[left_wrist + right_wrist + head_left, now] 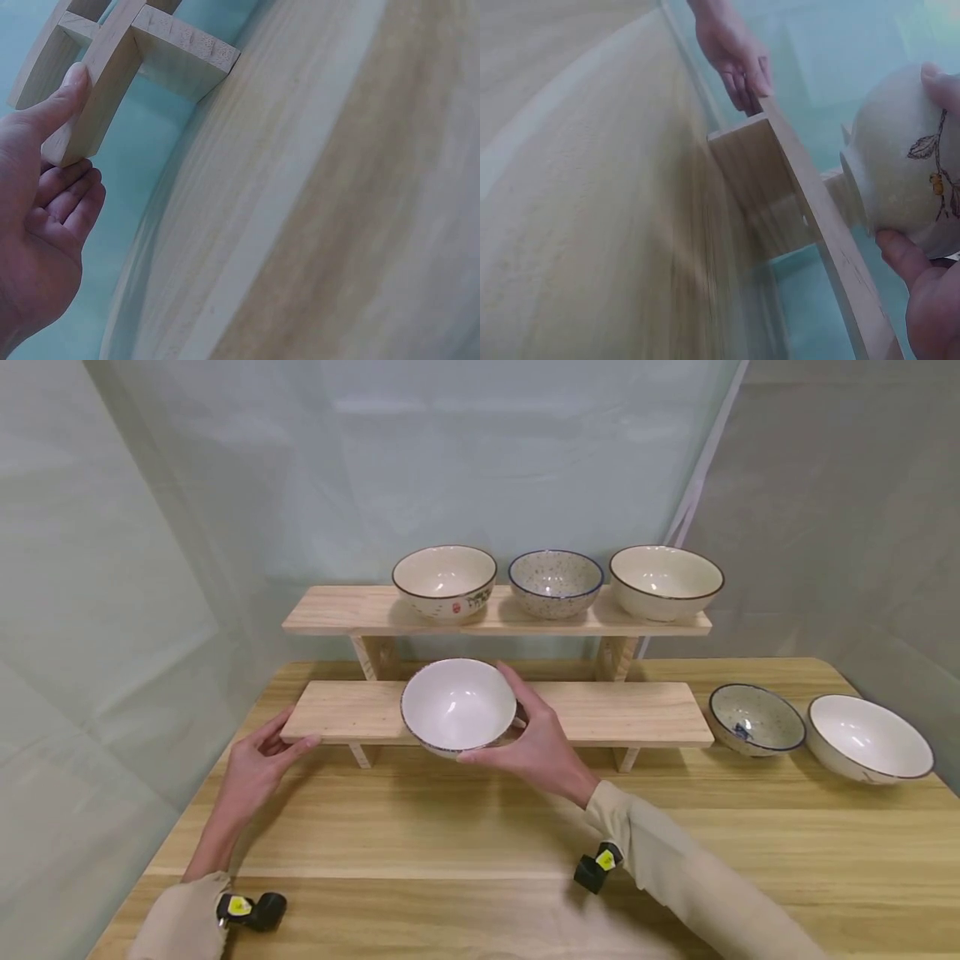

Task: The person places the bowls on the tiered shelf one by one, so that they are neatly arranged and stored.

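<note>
In the head view my right hand (542,745) grips a white bowl (459,703) by its right side, thumb toward the front and fingers behind. The bowl is over the lower board of a two-tier wooden shelf (622,713), mouth up. From the right wrist, its outside shows a painted twig with leaves (924,147), and its foot appears slightly apart from the board. My left hand (255,767) holds the left end of that lower board. The left wrist view shows the thumb against the board (101,90), with the other fingers curled at its end.
On the upper board stand a cream bowl (444,578), a speckled blue-rimmed bowl (556,583) and another cream bowl (666,582). Right of the shelf, a small grey bowl (756,720) and a larger white bowl (870,739) sit on the wooden table (420,852). Pale cloth hangs behind.
</note>
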A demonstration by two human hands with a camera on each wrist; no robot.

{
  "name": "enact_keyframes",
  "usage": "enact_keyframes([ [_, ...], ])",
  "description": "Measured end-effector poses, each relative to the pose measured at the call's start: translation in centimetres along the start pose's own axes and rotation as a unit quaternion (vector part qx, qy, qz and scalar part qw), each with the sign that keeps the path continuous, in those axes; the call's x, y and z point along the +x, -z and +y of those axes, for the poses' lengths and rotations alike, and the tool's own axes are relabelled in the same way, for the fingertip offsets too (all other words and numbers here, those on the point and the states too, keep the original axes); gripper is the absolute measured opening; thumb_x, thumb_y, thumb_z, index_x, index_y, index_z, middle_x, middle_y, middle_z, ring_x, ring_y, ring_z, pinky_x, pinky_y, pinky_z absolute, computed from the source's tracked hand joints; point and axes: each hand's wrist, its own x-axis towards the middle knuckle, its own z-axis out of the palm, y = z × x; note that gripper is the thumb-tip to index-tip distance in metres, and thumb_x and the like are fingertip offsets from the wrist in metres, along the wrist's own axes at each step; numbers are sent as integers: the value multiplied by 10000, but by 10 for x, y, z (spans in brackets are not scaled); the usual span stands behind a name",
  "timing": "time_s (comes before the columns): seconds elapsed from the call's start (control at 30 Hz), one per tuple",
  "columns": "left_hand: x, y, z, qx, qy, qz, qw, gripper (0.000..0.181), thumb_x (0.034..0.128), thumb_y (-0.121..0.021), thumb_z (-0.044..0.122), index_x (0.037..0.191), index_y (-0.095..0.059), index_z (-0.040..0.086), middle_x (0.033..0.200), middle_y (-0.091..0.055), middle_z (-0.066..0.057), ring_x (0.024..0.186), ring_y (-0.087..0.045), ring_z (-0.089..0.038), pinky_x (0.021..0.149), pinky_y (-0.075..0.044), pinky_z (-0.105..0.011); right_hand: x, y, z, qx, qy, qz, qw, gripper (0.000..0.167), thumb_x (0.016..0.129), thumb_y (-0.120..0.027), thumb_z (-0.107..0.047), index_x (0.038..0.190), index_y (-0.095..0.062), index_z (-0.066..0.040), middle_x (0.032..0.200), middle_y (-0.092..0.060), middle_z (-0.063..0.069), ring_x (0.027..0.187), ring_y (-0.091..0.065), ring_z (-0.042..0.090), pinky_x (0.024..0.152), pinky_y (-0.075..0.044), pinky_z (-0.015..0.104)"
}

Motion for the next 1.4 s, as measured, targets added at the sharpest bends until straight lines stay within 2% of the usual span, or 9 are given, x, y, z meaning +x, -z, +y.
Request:
enact_keyframes([
  [0.23, 0, 0, -1, 12, 32, 21, 10000, 729, 1004, -722, 177, 1581, -338, -48, 1468, -466, -352, 1031, -541, 142, 813, -493, -80, 11, -9, 5, -29, -22, 8, 10000, 1154, 717, -948, -47, 1642, -259, -58, 1577, -356, 187, 1305, -529, 376, 1017, -513, 388],
  [0.63, 0, 1, 0, 80, 50, 5, 10000, 729, 1010, -716, 192, 1586, -334, -42, 1471, -467, -353, 1036, -533, 142, 816, -490, -76, 27, -20, 7, -210, -38, 30, 9998, 1164, 717, -961, -91, 1639, -251, -47, 1547, -401, 168, 1290, -543, 329, 1026, -507, 385],
  [0.9, 0, 2, -1, 166, 68, -12, 9998, 730, 1012, -713, 196, 1589, -331, -36, 1477, -466, -343, 1036, -528, 144, 813, -488, -74, 31, -22, 9, -426, -148, 41, 9990, 1142, 735, -953, -99, 1634, -253, -28, 1531, -413, 196, 1255, -564, 323, 1008, -516, 369],
  [1.13, 1, 1, -1, 249, 106, -20, 9996, 736, 1014, -712, 224, 1593, -332, -27, 1476, -473, -341, 1039, -526, 138, 811, -486, -71, 31, -19, 7, -797, -286, 7, 9964, 1141, 764, -951, -179, 1637, -235, -17, 1552, -405, 199, 1257, -554, 300, 1013, -514, 368],
  [1.4, 1, 1, -1, 202, 111, -36, 9997, 734, 1014, -712, 219, 1592, -333, -26, 1484, -468, -335, 1043, -525, 136, 814, -486, -73, 33, -17, 1, -1020, -528, -209, 9932, 1193, 785, -940, -250, 1658, -153, -43, 1614, -312, 196, 1343, -472, 298, 1098, -436, 408],
])
